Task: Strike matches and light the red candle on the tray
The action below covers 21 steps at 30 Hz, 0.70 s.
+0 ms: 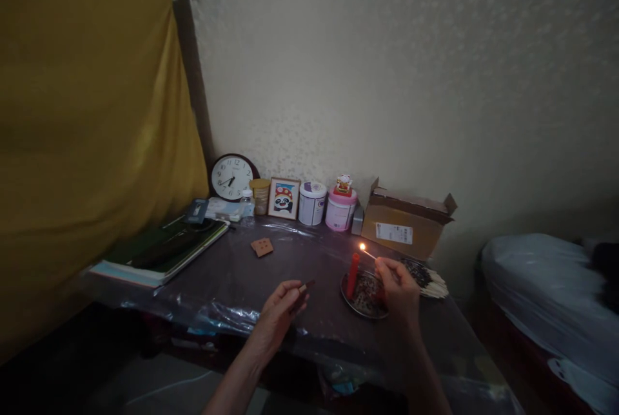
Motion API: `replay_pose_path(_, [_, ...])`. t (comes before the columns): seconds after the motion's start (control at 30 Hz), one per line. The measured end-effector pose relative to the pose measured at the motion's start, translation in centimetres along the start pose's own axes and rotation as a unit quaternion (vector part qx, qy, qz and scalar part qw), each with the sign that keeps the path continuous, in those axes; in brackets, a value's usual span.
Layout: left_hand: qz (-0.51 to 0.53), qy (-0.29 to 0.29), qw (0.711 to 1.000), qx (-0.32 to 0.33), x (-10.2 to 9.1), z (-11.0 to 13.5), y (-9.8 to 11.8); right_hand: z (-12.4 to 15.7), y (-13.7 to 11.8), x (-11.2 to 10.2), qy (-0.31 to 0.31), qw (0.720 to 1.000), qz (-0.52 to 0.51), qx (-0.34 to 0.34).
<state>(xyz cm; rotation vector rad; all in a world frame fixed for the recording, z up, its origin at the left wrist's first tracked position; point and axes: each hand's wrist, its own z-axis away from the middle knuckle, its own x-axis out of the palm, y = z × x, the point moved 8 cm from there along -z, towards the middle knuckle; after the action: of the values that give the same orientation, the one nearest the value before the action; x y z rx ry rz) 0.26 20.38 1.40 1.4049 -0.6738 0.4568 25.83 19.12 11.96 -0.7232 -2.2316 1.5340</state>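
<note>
Candle [353, 276]: upright, left of the nearer right hand [399, 281]
Match [370, 254]: lit, pinched by right hand, above candle
Left hand [284, 302]: pinching small brown piece [309, 285]

Can pass low over tabletop [316, 254] between left hand [283, 302] and red candle [353, 276]. Open too from left hand back to brown card pieces [264, 247]; flat, so crossable above. Blocked at rear by clock [232, 178], jar [261, 197], picture frame [284, 198], white tin [312, 204], pink tin [340, 212] and carton [403, 218], lined along wall [338, 80]. Bounded at left by low, flat book [171, 247]. Tight at right: hemmed in by dish [363, 314], right hand [399, 283], burning match [369, 253] near candle top, matchstick pile [436, 287] just beside.
</note>
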Motion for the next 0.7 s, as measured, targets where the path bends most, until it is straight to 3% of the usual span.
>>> replay_pose_path(0.17, [0.001, -0.005, 1.0, -0.007, 0.19, 0.26, -0.01, -0.13, -0.11, 0.42, -0.016, 0.998, 0.039, -0.04])
replay_pose_path(0.7, [0.006, -0.016, 1.0, -0.01, 0.33, 0.24, -0.13, -0.28, 0.37, 0.73, -0.02, 0.993, 0.092, -0.067])
